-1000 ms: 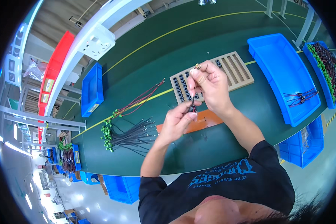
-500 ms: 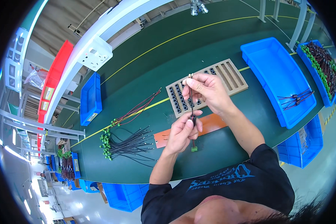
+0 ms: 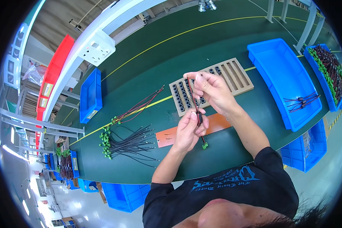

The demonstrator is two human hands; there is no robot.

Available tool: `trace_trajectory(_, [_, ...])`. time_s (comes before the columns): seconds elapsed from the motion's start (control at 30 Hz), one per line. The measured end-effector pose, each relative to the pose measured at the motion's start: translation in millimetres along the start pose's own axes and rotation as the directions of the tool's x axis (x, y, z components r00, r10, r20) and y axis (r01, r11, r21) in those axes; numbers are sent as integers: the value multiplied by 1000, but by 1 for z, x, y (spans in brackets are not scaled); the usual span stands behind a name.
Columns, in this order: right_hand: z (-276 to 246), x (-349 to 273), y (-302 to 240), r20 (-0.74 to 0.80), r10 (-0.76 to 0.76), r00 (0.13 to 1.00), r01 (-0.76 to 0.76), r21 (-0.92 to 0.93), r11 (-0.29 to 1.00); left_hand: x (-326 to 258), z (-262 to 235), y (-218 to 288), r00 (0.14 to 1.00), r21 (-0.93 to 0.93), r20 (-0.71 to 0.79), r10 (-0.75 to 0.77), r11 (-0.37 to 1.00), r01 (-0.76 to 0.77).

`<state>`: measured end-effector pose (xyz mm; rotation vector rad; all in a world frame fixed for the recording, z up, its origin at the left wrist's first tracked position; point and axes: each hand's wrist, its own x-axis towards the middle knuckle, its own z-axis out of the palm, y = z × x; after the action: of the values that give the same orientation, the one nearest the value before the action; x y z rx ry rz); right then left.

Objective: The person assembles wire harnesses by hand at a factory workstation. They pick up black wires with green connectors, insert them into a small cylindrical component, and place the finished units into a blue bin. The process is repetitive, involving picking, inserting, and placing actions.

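My left hand is closed around a black ferrite core that has a red and black wire lead running through it. Below that hand hangs the lead's green terminal connector. Above, my right hand pinches the upper part of the lead between thumb and fingers, with the red wire standing upright; the exact grip point is partly hidden. Behind my hands lies a brown slotted board with rows of black ferrite cores. An orange strip lies under my left hand.
Black leads with green connectors and red-black leads lie on the left. A blue tray with a few cored leads stands right, beside a full blue bin. Another blue bin stands left, near a metal post with sockets.
The lead between my hands has parted, with the red wire now apart from the black. The green connector has swung up and right. Both hands keep their hold.
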<state>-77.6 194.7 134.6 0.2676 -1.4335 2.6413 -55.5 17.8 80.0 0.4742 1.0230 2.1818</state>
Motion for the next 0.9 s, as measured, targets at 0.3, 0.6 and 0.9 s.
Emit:
trace_trajectory(0.3, [-3, 0, 5, 55, -101, 993, 113, -302, 947, 0, -2, 1, 998, 118, -49, -31, 992, 37])
trace_trajectory(0.6, [6, -4, 21, -73, -189, 979, 164, -266, 950, -5, 0, -6, 998, 134, -37, -52, 989, 57])
trace_trajectory(0.9, [-6, 9, -5, 133, 116, 984, -83, -232, 969, -4, -5, -6, 999, 63, -41, -4, 998, 6])
